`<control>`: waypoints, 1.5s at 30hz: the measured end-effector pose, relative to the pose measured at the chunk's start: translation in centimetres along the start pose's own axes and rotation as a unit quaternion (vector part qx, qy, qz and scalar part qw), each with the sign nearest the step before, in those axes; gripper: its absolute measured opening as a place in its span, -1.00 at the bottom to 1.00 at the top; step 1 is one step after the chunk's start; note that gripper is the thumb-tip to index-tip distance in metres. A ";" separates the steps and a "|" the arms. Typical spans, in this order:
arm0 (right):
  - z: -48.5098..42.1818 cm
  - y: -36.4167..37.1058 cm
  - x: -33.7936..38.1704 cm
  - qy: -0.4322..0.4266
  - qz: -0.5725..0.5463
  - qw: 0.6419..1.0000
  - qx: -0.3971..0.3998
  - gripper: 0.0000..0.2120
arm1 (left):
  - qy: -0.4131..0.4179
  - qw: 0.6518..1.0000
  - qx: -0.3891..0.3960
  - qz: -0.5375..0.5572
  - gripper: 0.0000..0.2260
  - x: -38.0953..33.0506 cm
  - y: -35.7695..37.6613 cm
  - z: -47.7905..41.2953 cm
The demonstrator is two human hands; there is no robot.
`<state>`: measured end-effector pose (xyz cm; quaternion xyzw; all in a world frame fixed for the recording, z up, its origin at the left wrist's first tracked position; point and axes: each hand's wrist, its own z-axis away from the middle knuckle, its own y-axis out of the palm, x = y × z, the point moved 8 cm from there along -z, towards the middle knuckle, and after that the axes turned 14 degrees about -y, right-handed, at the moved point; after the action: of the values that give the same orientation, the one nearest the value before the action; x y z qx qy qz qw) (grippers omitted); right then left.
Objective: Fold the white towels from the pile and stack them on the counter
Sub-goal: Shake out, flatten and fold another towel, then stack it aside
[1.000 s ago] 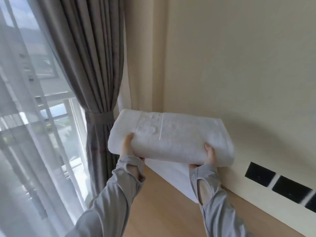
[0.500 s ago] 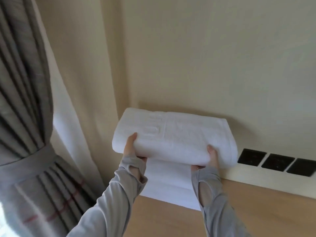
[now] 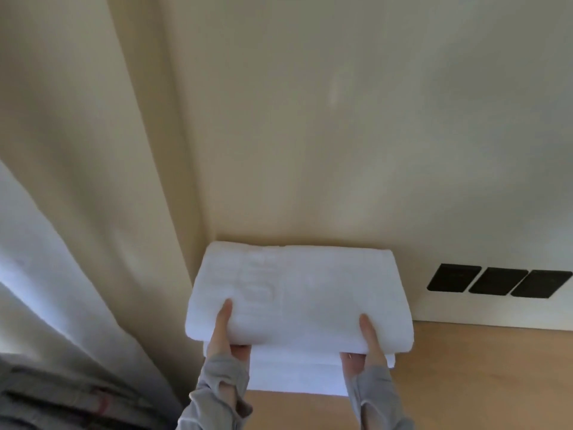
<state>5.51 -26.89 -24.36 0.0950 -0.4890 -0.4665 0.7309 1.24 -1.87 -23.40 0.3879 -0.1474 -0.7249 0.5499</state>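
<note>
In the head view, a folded white towel is held directly over the stack of towels on the wooden counter; whether it touches the stack I cannot tell. Just above the stack, the left hand and right hand clasp the towel's near edge, thumbs on top and fingers tucked beneath. Three black wall panels lie right of the stack.

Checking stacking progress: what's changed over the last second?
The towel was carried toward the wall and lowered, now just over the stack on the counter. Left hand and right hand kept gripping its near edge; nothing released.
</note>
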 end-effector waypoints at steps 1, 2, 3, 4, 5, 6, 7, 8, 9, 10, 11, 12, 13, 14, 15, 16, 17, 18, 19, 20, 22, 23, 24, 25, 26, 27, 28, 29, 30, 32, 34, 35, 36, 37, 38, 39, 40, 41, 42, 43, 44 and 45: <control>0.1 -0.6 0.4 -0.021 0.028 0.999 0.000 -0.29 | 0.003 1.000 -0.005 -0.019 -0.42 -0.2 -0.1 0.3; 0.3 -1.1 1.3 -0.040 0.064 0.997 -0.001 -0.20 | 0.005 0.999 -0.027 -0.044 -0.35 -0.5 -0.5 0.5; 0.3 -1.8 2.4 -0.062 0.120 0.991 -0.002 -0.10 | 0.013 0.995 -0.065 -0.070 -0.30 -1.1 -1.4 0.5; -0.1 -2.6 3.7 -0.078 0.185 0.980 0.000 -0.04 | 0.030 0.989 -0.106 -0.095 -0.26 -2.0 -2.5 0.6; -0.6 -3.0 4.8 -0.085 0.233 0.969 0.009 -0.02 | 0.050 0.984 -0.130 -0.112 -0.23 -3.0 -3.4 0.8; -1.0 -2.8 5.9 -0.090 0.270 0.958 0.029 -0.04 | 0.065 0.981 -0.133 -0.127 -0.21 -3.9 -3.7 0.9; -1.2 -2.0 6.8 -0.087 0.291 0.950 0.067 -0.09 | 0.067 0.980 -0.121 -0.144 -0.19 -4.6 -3.7 0.8; -1.6 -1.3 7.4 -0.080 0.318 0.940 0.097 -0.16 | 0.057 0.979 -0.110 -0.164 -0.17 -4.9 -3.5 0.7; -2.1 -0.7 7.9 -0.071 0.346 0.928 0.116 -0.21 | 0.046 0.976 -0.107 -0.182 -0.16 -5.1 -3.3 0.5; -2.5 0.0 8.4 -0.068 0.385 0.912 0.123 -0.24 | 0.038 0.973 -0.116 -0.196 -0.16 -5.4 -3.2 0.3; -3.2 0.6 9.0 -0.073 0.432 0.890 0.125 -0.26 | 0.036 0.968 -0.134 -0.211 -0.17 -5.8 -3.3 0.3; -3.9 1.2 9.4 -0.076 0.469 0.871 0.129 -0.28 | 0.039 0.958 -0.159 -0.234 -0.17 -6.3 -3.6 0.2; -4.6 1.8 9.4 -0.066 0.484 0.862 0.137 -0.29 | 0.041 0.947 -0.179 -0.263 -0.18 -7.0 -3.8 0.1; -4.9 2.3 9.0 -0.035 0.490 0.858 0.147 -0.28 | 0.038 0.939 -0.184 -0.287 -0.17 -7.7 -3.8 -0.1; -4.9 2.6 8.3 0.007 0.488 0.859 0.155 -0.26 | 0.028 0.937 -0.174 -0.302 -0.15 -8.1 -3.5 -0.4; -5.0 3.0 7.7 0.035 0.482 0.860 0.163 -0.25 | 0.011 0.937 -0.156 -0.313 -0.11 -8.4 -3.0 -0.7; -5.1 3.3 7.4 0.046 0.479 0.860 0.170 -0.25 | -0.005 0.934 -0.137 -0.329 -0.08 -8.6 -2.2 -1.0; -5.5 3.5 7.4 0.039 0.483 0.858 0.173 -0.23 | -0.021 0.928 -0.123 -0.350 -0.06 -8.8 -1.5 -1.2; -6.0 3.7 7.6 0.017 0.493 0.853 0.171 -0.20 | -0.033 0.923 -0.114 -0.365 -0.04 -8.9 -1.0 -1.6; -6.6 3.8 7.9 -0.011 0.509 0.845 0.165 -0.17 | -0.040 0.920 -0.110 -0.374 -0.02 -8.9 -0.8 -2.0; -7.3 3.9 8.4 -0.051 0.538 0.826 0.157 -0.15 | -0.032 0.915 -0.117 -0.386 0.01 -9.0 -0.8 -2.7; -7.5 3.9 8.5 -0.057 0.551 0.818 0.156 -0.16 | -0.019 0.912 -0.122 -0.391 -0.01 -9.2 -0.9 -3.0; -7.6 3.9 8.5 -0.055 0.563 0.810 0.156 -0.16 | -0.005 0.909 -0.131 -0.395 -0.05 -9.3 -0.8 -3.0; -7.7 4.0 8.4 -0.052 0.567 0.807 0.159 -0.16 | 0.007 0.906 -0.142 -0.398 -0.11 -9.4 -0.8 -3.0; -7.7 4.2 8.4 -0.048 0.569 0.805 0.164 -0.16 | 0.016 0.902 -0.155 -0.404 -0.16 -9.5 -0.7 -3.0; -7.8 4.3 8.4 -0.046 0.569 0.803 0.168 -0.16 | 0.024 0.897 -0.165 -0.410 -0.20 -9.6 -0.6 -2.9; -7.8 4.4 8.4 -0.045 0.570 0.802 0.171 -0.16 | 0.032 0.892 -0.171 -0.416 -0.23 -9.6 -0.4 -2.8; -7.9 4.5 8.3 -0.046 0.573 0.800 0.174 -0.16 | 0.040 0.890 -0.172 -0.420 -0.24 -9.6 -0.3 -2.9; -8.0 4.6 8.3 -0.047 0.579 0.795 0.175 -0.16 | 0.046 0.890 -0.170 -0.420 -0.25 -9.5 -0.2 -2.9; -8.1 5.1 8.4 -0.054 0.596 0.780 0.183 -0.19 | 0.059 0.885 -0.178 -0.426 -0.25 -9.5 -0.1 -2.6; -8.1 5.6 9.0 -0.065 0.612 0.765 0.190 -0.24 | 0.079 0.868 -0.196 -0.450 -0.24 -9.9 0.3 -1.7; -8.1 5.9 9.4 -0.075 0.615 0.761 0.191 -0.27 | 0.089 0.859 -0.202 -0.462 -0.21 -10.1 0.6 -1.3; -8.2 6.1 9.8 -0.086 0.617 0.759 0.191 -0.29 | 0.097 0.853 -0.207 -0.469 -0.17 -10.3 0.9 -0.9; -8.3 6.2 10.1 -0.099 0.619 0.756 0.190 -0.31 | 0.102 0.849 -0.213 -0.473 -0.14 -10.5 1.1 -0.5; -8.3 6.1 10.4 -0.111 0.624 0.751 0.188 -0.34 | 0.106 0.843 -0.220 -0.480 -0.13 -10.4 1.1 -0.3; -8.4 5.8 10.4 -0.119 0.628 0.746 0.186 -0.36 | 0.110 0.837 -0.224 -0.486 -0.14 -10.2 0.8 -0.3; -8.5 5.4 10.2 -0.123 0.630 0.745 0.184 -0.37 | 0.109 0.834 -0.223 -0.493 -0.17 -9.8 0.5 -0.3; -8.6 5.0 9.9 -0.124 0.631 0.744 0.181 -0.38 | 0.103 0.832 -0.220 -0.499 -0.20 -9.4 0.3 -0.5; -8.6 4.7 9.6 -0.122 0.630 0.746 0.179 -0.39 | 0.096 0.831 -0.219 -0.503 -0.24 -9.1 0.1 -0.6; -8.6 4.5 9.3 -0.119 0.627 0.749 0.175 -0.40 | 0.089 0.827 -0.220 -0.509 -0.28 -9.1 0.1 -0.7; -8.5 4.5 9.2 -0.117 0.625 0.753 0.170 -0.41 | 0.084 0.817 -0.227 -0.523 -0.34 -9.1 0.1 -0.8; -8.3 4.5 9.3 -0.118 0.627 0.752 0.165 -0.42 | 0.085 0.798 -0.242 -0.545 -0.40 -9.3 0.2 -0.7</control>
<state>15.62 -34.27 -20.07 -0.1700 -0.5904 0.1772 0.7688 2.77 6.70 -20.02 0.3189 0.3157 -0.8810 0.1498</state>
